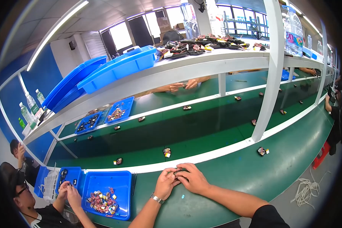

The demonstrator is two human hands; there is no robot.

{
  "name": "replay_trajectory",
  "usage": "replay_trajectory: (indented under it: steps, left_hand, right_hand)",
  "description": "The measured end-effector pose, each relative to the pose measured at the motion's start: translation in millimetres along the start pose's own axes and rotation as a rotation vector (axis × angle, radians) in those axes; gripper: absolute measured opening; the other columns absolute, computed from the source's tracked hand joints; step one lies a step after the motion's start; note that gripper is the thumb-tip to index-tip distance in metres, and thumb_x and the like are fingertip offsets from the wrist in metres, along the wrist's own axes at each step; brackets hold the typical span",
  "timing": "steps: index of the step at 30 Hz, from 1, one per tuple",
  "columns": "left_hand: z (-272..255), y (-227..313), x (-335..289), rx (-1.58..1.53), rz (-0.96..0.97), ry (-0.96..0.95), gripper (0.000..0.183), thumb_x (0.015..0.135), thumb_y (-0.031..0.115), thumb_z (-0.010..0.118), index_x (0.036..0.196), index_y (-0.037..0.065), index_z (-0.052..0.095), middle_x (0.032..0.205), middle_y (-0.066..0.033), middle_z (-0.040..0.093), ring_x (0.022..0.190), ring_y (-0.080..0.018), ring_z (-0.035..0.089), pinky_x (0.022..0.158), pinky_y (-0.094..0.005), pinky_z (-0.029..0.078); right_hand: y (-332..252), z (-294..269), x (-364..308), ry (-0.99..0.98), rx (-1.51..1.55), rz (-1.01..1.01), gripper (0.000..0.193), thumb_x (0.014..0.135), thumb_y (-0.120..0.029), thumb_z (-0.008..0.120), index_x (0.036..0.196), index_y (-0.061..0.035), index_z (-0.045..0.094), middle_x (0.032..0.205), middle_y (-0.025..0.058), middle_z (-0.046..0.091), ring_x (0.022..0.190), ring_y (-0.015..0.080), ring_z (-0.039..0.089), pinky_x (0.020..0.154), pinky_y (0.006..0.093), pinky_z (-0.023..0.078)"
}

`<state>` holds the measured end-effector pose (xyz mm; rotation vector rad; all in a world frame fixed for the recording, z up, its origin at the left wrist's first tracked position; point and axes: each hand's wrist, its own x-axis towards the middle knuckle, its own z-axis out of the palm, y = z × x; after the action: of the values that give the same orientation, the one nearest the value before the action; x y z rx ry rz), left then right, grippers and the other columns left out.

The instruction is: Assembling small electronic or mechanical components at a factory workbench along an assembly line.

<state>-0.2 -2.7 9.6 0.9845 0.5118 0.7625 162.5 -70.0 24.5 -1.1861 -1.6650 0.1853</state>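
Note:
Over the green work surface (212, 182), my left hand (165, 185) and my right hand (194, 180) meet with fingers closed. Between them they pinch a small dark part with reddish bits (177, 173), mostly hidden by the fingers, so its exact kind does not show. To the left of my left hand stands a blue tray (130, 190) with a heap of small parts with red wires and yellow and white labels (102, 202). A tiny light-blue piece (183, 197) lies just below my hands. Another small dark part with a yellow tab (262, 151) rests farther right.
A white rail (216, 154) separates my surface from a green conveyor belt (201, 133) carrying several scattered parts. Overhead, a shelf (216, 57) bears blue trays, bottles and piled dark parts. At left a co-worker (28, 197) handles something beside a smaller blue tray (79, 173). A white post (268, 76) rises at right.

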Motion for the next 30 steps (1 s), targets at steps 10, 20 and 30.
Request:
replay_trajectory:
  steps: [10, 20, 30]
  left_hand:
    - [4.5, 2.8, -2.7, -0.009, -0.036, 0.012, 0.024, 0.097, 0.001, 0.047, 0.12, 0.006, 0.045, 0.116, -0.011, 0.061, 0.106, -0.0208, 0.061, 0.094, -0.043, 0.051]
    - [4.2, 2.0, -2.1, 0.048, -0.062, 0.032, 0.025, 0.096, 0.0, 0.046, 0.121, 0.004, 0.046, 0.112, -0.0081, 0.063, 0.103, -0.0163, 0.061, 0.092, -0.0378, 0.052]
    - [3.7, 1.3, -1.8, 0.042, -0.054, 0.033, 0.024, 0.096, 0.0, 0.047, 0.12, 0.004, 0.046, 0.112, -0.0087, 0.063, 0.102, -0.0169, 0.062, 0.091, -0.0372, 0.053]
  right_hand:
    - [2.5, -3.5, 5.6, 0.035, -0.135, -0.129, 0.019, 0.072, -0.002, 0.071, 0.09, -0.0082, 0.066, 0.093, 0.0055, 0.062, 0.088, 0.0247, 0.061, 0.072, 0.0345, 0.053]
    - [-1.8, -0.6, 6.5, 0.006, -0.251, -0.164, 0.021, 0.07, -0.003, 0.071, 0.089, -0.0069, 0.063, 0.092, 0.0055, 0.061, 0.087, 0.0245, 0.06, 0.073, 0.0342, 0.052]
    - [0.1, -7.1, 9.6, -0.032, -0.283, -0.242, 0.022, 0.07, -0.004, 0.072, 0.092, -0.0071, 0.066, 0.091, 0.0049, 0.06, 0.085, 0.0227, 0.058, 0.071, 0.0325, 0.052]
